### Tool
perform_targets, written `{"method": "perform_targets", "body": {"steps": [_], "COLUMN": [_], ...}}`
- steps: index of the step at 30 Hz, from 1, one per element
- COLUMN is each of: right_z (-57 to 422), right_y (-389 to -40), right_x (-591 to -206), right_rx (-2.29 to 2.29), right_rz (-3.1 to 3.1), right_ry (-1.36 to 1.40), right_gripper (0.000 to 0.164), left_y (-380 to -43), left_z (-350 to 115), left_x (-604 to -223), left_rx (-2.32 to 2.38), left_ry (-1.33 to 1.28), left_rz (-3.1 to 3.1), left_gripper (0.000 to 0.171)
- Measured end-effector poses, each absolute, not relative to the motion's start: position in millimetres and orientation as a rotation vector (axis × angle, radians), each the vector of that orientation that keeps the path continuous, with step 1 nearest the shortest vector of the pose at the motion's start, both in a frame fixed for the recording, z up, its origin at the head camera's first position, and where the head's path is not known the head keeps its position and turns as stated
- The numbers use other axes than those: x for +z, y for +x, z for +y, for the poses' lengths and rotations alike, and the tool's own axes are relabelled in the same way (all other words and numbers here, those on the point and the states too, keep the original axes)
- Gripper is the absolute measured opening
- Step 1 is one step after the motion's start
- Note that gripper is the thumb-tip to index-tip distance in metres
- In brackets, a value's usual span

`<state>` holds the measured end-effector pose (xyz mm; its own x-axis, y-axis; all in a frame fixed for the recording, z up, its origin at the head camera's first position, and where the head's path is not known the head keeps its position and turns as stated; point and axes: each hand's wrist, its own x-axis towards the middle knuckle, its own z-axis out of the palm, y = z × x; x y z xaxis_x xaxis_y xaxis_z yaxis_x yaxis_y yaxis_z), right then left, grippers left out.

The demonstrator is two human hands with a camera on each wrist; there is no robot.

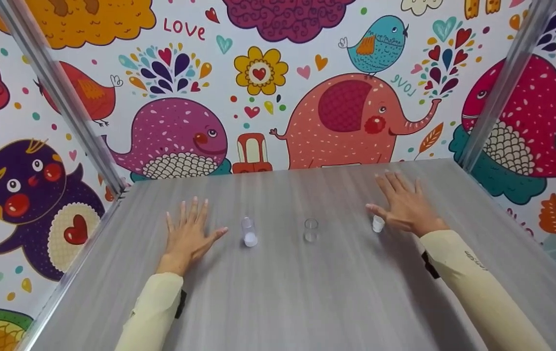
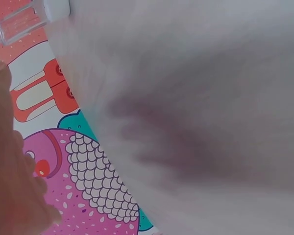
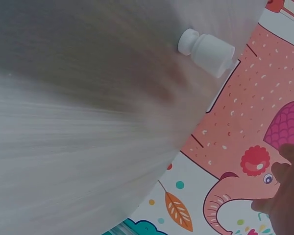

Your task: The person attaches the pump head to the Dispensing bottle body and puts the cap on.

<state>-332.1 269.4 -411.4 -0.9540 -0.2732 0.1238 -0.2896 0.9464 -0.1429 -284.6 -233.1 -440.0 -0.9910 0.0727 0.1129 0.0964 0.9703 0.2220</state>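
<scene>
I can see the person's left arm and right arm stretched out in front, wide apart. The left hand has its back up, fingers spread and thumb sticking out toward the middle. The right hand is spread too, a bit farther out, its thumb pointing left.

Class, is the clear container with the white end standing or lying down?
Standing: the clear container rises from its white end, which meets the table.
</scene>
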Motion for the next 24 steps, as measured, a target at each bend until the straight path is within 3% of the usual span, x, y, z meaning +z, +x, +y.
{"method": "perform_targets", "body": {"steps": [24], "right_z": [263.5], "right_y": [-325.9], "right_x": [-425.6], "right_rx": [0.323], "right_rz": [-2.947], "right_ry": [0.516], "right_gripper": [0.093], "left_y": [-282.6], "left_z": [-218.2], "left_x": [-447.0], "left_rx": [-0.412], "left_ry": [-0.192], "left_rz": [-3.027], "left_gripper": [0.101]}}
